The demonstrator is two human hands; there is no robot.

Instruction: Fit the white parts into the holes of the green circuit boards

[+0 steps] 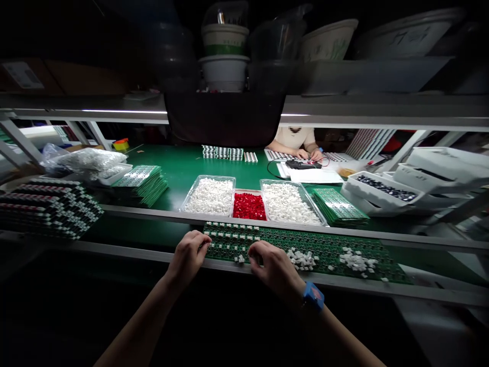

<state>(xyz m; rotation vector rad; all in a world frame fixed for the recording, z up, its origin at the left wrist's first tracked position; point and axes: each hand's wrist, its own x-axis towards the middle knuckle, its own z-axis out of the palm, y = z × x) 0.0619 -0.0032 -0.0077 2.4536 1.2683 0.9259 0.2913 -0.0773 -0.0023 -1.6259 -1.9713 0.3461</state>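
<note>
A long green circuit board (328, 250) lies along the near edge of the bench, its left part filled with rows of small white parts. My left hand (188, 255) rests curled on the board's left end, fingers bent down onto the rows. My right hand (273, 265), with a blue watch (313, 296) on its wrist, is curled over the board's middle, fingertips pinched near a white part. Two loose heaps of white parts (303, 259) lie on the board to the right of it.
Behind the board stand three clear trays: white parts (210, 196), red parts (249, 206), white parts (288, 203). Stacks of green boards (143, 183) sit left and right. Filled boards are piled far left (49, 206). A person across the bench works with both hands (305, 153). White bins (385, 191) stand right.
</note>
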